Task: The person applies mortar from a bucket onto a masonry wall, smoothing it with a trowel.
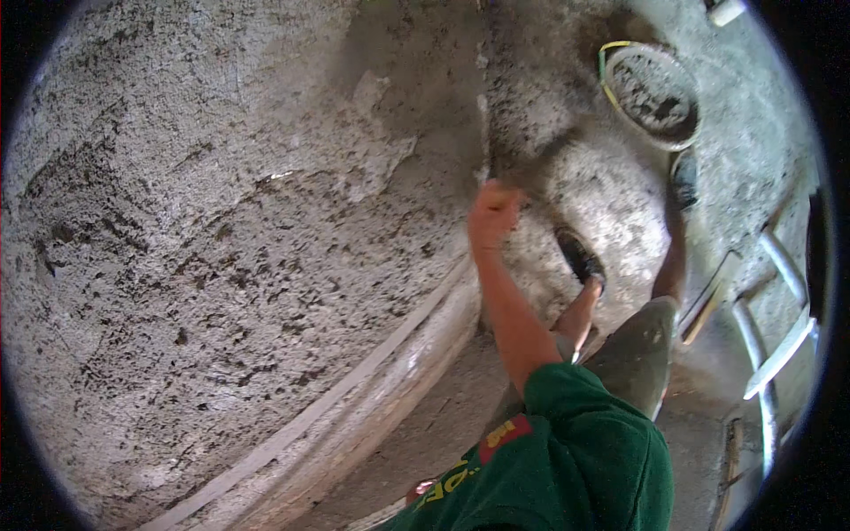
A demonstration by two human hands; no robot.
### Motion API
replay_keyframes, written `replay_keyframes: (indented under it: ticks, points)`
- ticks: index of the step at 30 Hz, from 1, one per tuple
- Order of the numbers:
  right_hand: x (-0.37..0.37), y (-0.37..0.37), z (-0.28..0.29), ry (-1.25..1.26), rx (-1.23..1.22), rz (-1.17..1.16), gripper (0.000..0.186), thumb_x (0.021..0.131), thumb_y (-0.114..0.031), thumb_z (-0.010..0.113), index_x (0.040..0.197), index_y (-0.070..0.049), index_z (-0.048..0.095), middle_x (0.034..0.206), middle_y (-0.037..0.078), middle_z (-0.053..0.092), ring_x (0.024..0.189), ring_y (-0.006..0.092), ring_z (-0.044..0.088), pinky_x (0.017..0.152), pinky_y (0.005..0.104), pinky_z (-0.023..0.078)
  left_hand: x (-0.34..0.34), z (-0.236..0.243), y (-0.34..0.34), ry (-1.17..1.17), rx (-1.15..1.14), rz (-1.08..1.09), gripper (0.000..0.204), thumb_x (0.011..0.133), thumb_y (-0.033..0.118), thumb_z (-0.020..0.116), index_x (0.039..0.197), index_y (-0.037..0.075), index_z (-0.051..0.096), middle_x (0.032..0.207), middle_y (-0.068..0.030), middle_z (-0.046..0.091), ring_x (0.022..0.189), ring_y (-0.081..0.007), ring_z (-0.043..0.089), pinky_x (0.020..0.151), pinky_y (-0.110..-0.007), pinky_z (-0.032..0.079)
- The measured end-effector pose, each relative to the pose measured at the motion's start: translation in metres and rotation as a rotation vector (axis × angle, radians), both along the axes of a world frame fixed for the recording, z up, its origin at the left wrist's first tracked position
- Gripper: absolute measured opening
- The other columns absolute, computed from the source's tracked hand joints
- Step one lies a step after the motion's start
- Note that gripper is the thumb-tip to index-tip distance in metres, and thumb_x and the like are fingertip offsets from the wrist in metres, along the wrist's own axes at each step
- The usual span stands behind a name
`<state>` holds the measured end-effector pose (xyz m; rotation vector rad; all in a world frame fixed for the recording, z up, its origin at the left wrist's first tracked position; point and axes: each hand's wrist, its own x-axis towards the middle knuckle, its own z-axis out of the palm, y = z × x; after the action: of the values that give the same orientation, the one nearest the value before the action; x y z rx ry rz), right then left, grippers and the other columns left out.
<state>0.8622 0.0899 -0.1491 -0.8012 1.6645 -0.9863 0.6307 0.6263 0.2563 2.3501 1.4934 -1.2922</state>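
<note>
My right hand [496, 212] is raised in front of the rough wall [266, 310], its fingers closed round a tool. A dark smear [551, 157] runs up and right from the fist; motion blurs it too much to name its kind. The wall is pitted and spattered with mortar, darker and damp-looking near the top, with a smoother pale patch [372, 168] beside a vertical edge. Low at the picture's bottom, a small bit of my left hand [419, 489] shows beside the green shirt; its fingers are hidden.
A round bucket [660, 137] with grey mortar in it stands by my forward foot. My two dark shoes [580, 255] are on the splattered floor. To the right lie a wood-edged board [711, 299], pale pipes [751, 332] and a whitish strip [779, 358]. A curved ledge [354, 380] borders the wall.
</note>
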Motion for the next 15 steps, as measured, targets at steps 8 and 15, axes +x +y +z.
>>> replay_keyframes:
  ticks: [8, 15]
  points:
    - [-0.124, 0.079, 0.144, -0.955, 0.382, 1.569, 0.032, 0.083, -0.025, 0.067, 0.110, -0.009, 0.061, 0.090, 0.010, 0.066, 0.080, 0.0181, 0.063, 0.079, 0.0367, 0.050, -0.073, 0.018, -0.020, -0.100, -0.027, 0.190, 0.025, 0.087, 0.027, 0.065, 0.101, 0.008, 0.063, 0.092, -0.0091, 0.066, 0.081, -0.0189, 0.062, 0.067, -0.034, 0.051]
    - [-0.290, -0.261, -0.168, 0.539, 0.177, 1.321, 0.034, 0.085, -0.031, 0.055, 0.098, -0.001, 0.061, 0.083, 0.021, 0.065, 0.078, 0.0282, 0.065, 0.067, 0.0407, 0.051, -0.129, -0.100, -0.093, 0.028, -0.230, 0.273, 0.026, 0.087, 0.026, 0.066, 0.104, 0.007, 0.060, 0.095, -0.0094, 0.065, 0.083, -0.0205, 0.062, 0.066, -0.035, 0.050]
